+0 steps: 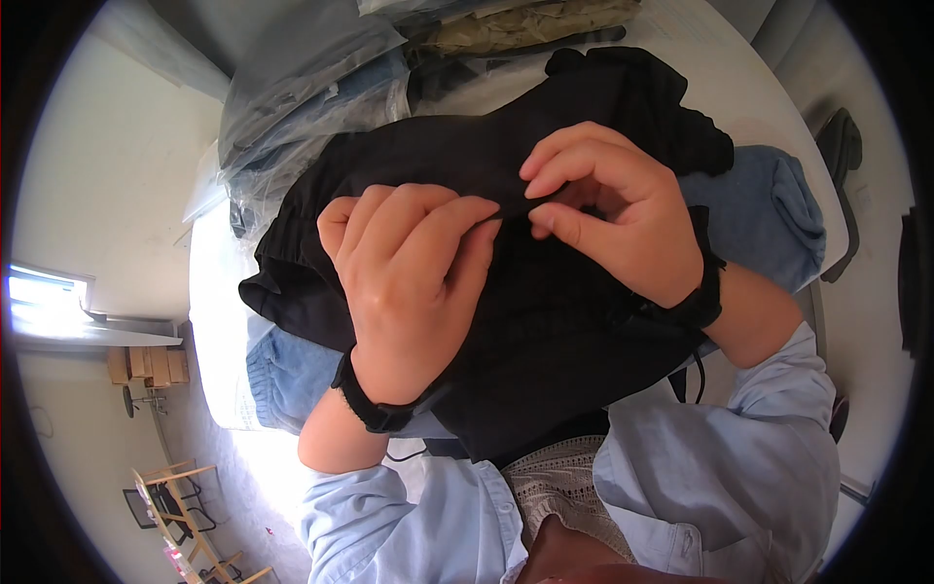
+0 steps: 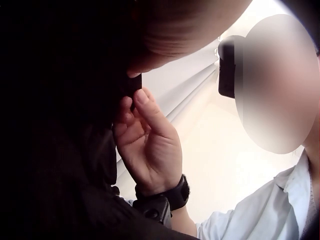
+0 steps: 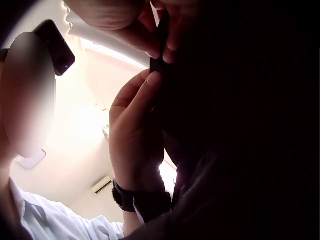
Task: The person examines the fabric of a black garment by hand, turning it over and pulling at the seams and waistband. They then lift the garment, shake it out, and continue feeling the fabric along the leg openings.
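Observation:
A black garment (image 1: 555, 341) is spread across the table and reaches the person's lap. The left hand (image 1: 397, 268) pinches a fold of its cloth between thumb and forefinger. Close beside it, the right hand (image 1: 628, 219) pinches the same narrow dark edge with thumb and fingertips. In the left wrist view the right thumb lies against this dark strip (image 2: 137, 85). From the right wrist view, the left hand (image 3: 137, 120) grips the strip just below the right fingertips. Most of the garment's detail is lost in the dark cloth.
Folded blue denim (image 1: 764, 209) lies under the garment at the right, with more blue denim (image 1: 287, 380) at the left. Clear plastic bags with clothing (image 1: 311, 107) are piled at the back left. A camouflage-patterned bundle (image 1: 530, 29) lies at the far edge of the white table (image 1: 705, 49).

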Available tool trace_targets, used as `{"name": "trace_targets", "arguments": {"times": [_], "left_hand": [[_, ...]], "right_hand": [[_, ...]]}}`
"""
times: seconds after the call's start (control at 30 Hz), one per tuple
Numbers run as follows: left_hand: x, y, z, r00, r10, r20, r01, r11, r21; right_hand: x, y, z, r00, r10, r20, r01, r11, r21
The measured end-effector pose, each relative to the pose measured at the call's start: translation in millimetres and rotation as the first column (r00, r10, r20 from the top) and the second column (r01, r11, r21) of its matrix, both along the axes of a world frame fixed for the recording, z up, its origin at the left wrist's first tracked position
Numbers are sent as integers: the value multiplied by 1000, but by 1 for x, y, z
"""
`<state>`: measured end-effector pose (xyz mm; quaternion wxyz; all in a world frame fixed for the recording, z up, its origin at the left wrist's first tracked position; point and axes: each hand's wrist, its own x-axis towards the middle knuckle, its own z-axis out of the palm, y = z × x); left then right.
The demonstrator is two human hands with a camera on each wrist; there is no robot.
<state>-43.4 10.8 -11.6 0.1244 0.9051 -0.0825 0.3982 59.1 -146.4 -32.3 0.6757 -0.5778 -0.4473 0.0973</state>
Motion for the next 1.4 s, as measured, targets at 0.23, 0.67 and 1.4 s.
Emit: {"name": "trace_targets", "arguments": {"times": [0.23, 0.67, 1.4], "left_hand": [[2, 1, -1, 999, -43, 30, 42, 998, 42], [-4, -4, 5, 993, 28, -111, -38, 995, -89], [2, 2, -1, 997, -65, -48, 62, 997, -50]], "right_hand": [[3, 2, -6, 1000, 20, 14, -20, 999, -40], [10, 4, -7, 991, -130, 35, 129, 991, 25], [7, 2, -2, 986, -125, 112, 137, 984, -113]]}}
